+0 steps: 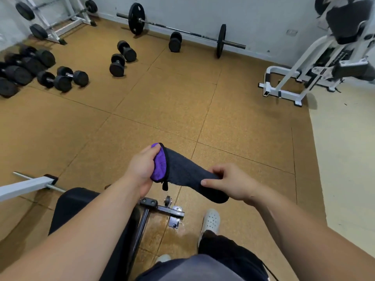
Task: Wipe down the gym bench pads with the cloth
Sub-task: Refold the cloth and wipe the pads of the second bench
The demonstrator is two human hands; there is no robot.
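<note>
Both hands hold a cloth (186, 175) in the air in front of me; it is dark grey on one side, purple on the other, with a black hem. My left hand (142, 169) grips its purple end. My right hand (229, 183) pinches the grey end between thumb and fingers. The black bench pad (71, 207) lies below my left forearm, which hides part of it. The cloth hangs above the floor, to the right of the pad, not touching it.
The bench's black metal foot with a wheel (162, 205) sits on the brown rubber floor. A white bar (26, 185) reaches in from the left. Dumbbells (63, 78) and a barbell (178, 31) lie further off. A white machine (316, 74) stands at the right. My white shoe (211, 220) is beside the bench.
</note>
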